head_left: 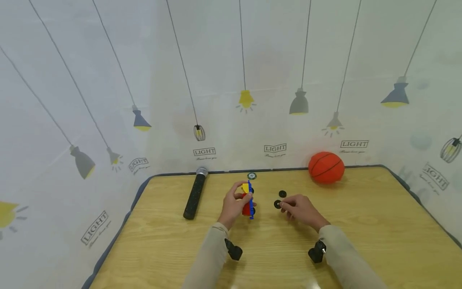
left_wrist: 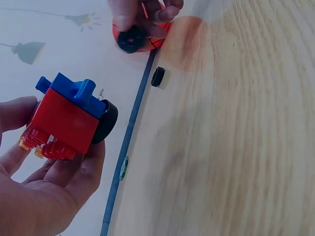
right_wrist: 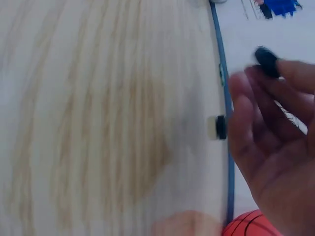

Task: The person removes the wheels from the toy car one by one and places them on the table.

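My left hand (head_left: 231, 206) grips a toy truck (head_left: 246, 209) with a red body, a yellow front part and a blue base, tipped so the base faces right. Black wheels sit on that base; the left wrist view shows one attached wheel (left_wrist: 109, 123) at the base's edge. To the right, my right hand (head_left: 303, 209) pinches a loose black wheel (right_wrist: 267, 62) between thumb and fingertips, apart from the truck. Another loose wheel (head_left: 282, 194) lies on the table just beyond the right hand. Palm and fingers partly cover the truck's left side.
A black microphone (head_left: 195, 196) with a silver head lies left on the wooden table (head_left: 155, 241). Near the back edge is a small round green-and-white disc (head_left: 252, 176). An orange basketball (head_left: 326, 167) sits at the back right, against the lamp-patterned wall covering (head_left: 223, 60).
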Motion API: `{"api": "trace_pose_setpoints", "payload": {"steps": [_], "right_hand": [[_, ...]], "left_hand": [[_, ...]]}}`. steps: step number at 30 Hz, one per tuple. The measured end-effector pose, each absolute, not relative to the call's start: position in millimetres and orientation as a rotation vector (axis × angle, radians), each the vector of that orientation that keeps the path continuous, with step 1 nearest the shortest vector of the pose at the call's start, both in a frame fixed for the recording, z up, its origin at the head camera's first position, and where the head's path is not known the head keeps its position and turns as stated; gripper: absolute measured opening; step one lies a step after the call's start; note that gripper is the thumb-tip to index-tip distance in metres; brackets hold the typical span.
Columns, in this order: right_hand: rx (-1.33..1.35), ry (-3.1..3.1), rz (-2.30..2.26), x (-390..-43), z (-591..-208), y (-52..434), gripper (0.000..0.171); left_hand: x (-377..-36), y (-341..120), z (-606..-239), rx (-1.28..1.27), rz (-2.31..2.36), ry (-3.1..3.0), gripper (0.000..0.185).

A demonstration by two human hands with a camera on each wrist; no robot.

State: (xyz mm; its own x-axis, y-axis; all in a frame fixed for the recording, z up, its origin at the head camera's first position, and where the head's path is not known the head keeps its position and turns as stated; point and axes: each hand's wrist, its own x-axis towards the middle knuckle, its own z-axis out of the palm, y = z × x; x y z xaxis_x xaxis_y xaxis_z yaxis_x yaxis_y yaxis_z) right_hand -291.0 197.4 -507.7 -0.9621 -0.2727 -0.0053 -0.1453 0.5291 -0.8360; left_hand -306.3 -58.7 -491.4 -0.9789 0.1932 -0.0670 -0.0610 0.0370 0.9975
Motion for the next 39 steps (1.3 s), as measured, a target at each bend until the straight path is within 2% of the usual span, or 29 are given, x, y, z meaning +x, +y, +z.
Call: {"api": "trace_pose_setpoints", "payload": {"steps": [5,16,25,39], "right_hand": [[-0.096,2.671,-1.503,-294.6,-512.7,206.7,0.022],[0.302,2.577,-1.7,-319.7,-512.5,217.3,0.027],[0.454,2.483,-1.78,-328.1,-519.2,218.0,0.027],[0.54,2.505,-1.698,-340.7,-518.6,214.5,0.021]], "left_hand": [[-303.1,-63.8,-492.1,0.13,2.057,2.125,0.047],[-302.9,-63.6,-478.1,0.173,2.094,2.093,0.046],[-292.2,-59.9,-484.8,0.181,2.096,2.056,0.043],[-289.0,-53.5,-481.3,0.153,2.117,2.027,0.045]]}}
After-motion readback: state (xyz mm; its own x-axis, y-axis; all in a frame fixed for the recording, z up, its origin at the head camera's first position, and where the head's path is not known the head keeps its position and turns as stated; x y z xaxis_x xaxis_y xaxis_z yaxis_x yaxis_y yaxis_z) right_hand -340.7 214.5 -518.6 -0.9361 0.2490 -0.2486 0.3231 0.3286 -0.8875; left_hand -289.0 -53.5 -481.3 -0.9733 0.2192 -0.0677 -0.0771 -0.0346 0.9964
